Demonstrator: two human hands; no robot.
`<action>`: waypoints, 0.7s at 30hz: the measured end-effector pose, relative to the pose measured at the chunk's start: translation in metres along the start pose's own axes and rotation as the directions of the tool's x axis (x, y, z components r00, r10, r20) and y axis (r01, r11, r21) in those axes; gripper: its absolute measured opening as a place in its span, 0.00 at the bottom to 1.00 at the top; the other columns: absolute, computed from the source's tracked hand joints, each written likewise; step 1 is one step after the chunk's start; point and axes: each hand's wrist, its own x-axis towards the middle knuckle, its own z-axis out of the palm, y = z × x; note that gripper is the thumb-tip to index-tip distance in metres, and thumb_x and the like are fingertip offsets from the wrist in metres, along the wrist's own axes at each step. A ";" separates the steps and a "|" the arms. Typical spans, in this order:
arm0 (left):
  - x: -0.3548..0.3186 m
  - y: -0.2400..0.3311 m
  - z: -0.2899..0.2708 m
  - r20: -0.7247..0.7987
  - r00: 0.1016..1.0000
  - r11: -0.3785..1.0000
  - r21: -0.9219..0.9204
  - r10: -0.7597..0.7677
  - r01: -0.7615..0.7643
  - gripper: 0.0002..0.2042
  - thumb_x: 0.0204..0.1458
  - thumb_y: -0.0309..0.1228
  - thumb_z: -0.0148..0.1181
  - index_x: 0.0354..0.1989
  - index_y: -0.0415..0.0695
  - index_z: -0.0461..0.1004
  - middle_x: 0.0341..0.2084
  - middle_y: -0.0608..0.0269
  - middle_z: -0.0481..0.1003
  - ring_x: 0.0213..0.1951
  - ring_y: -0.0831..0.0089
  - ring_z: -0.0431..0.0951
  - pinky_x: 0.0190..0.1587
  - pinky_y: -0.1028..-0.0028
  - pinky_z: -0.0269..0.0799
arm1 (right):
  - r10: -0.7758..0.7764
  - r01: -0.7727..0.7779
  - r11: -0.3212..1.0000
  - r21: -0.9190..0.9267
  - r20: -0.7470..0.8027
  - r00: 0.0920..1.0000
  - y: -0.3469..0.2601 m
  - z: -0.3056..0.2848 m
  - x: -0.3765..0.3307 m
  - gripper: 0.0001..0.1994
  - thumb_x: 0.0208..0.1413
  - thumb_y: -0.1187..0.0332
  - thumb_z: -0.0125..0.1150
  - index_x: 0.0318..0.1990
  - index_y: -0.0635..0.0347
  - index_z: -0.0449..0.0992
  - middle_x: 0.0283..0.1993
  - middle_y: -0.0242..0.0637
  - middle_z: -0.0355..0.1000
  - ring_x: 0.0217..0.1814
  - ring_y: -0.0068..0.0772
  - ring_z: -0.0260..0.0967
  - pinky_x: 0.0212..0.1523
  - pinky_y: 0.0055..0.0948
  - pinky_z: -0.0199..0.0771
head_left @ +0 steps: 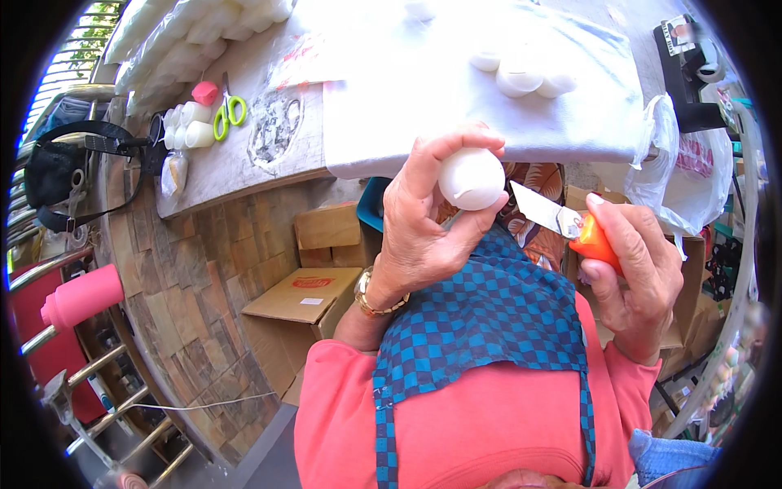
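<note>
My left hand (432,204) is raised in front of my chest, its fingers and thumb closed round a smooth white round piece (472,178). The piece looks like wax, and a small raised nub shows low on its face. To the right, my right hand (631,265) grips a short knife (544,209) by its orange handle. The broad, flat blade points up and left at the white piece, with a narrow gap between them. Behind my hands, several white rounded pieces (521,79) rest on a white cloth (391,122) over the table.
Green-handled scissors (230,116), small white cylinders (194,124) and a pink lump (205,93) lie on the table's left. Plastic bags (688,163) hang at the right edge. Cardboard boxes (305,293) stand below, left of me. A black bag (69,175) hangs at far left.
</note>
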 end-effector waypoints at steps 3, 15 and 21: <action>0.001 0.000 -0.002 -0.068 0.995 0.975 0.214 0.079 -0.063 0.25 0.42 0.16 0.68 0.52 0.41 0.72 0.49 0.53 0.73 0.48 0.66 0.77 0.50 0.72 0.74 | -0.006 0.007 0.999 -0.041 0.021 1.000 -0.005 0.001 0.007 0.20 0.57 0.64 0.63 0.53 0.69 0.76 0.38 0.48 0.74 0.35 0.42 0.77 0.31 0.34 0.79; -0.004 0.002 -0.013 0.007 0.977 0.873 0.447 0.213 -0.193 0.30 0.41 0.11 0.64 0.57 0.40 0.66 0.53 0.51 0.69 0.55 0.63 0.74 0.58 0.70 0.69 | 0.001 0.000 0.999 -0.039 0.034 0.999 -0.009 0.008 0.014 0.20 0.54 0.69 0.65 0.54 0.68 0.75 0.38 0.46 0.74 0.35 0.40 0.76 0.32 0.33 0.79; -0.003 0.000 -0.012 0.008 0.966 0.849 0.476 0.258 -0.231 0.30 0.40 0.10 0.63 0.56 0.40 0.67 0.52 0.51 0.69 0.55 0.63 0.74 0.57 0.70 0.70 | -0.005 0.007 0.999 -0.051 0.031 0.999 -0.008 0.011 0.014 0.21 0.53 0.69 0.66 0.54 0.68 0.75 0.37 0.46 0.74 0.35 0.40 0.76 0.31 0.32 0.79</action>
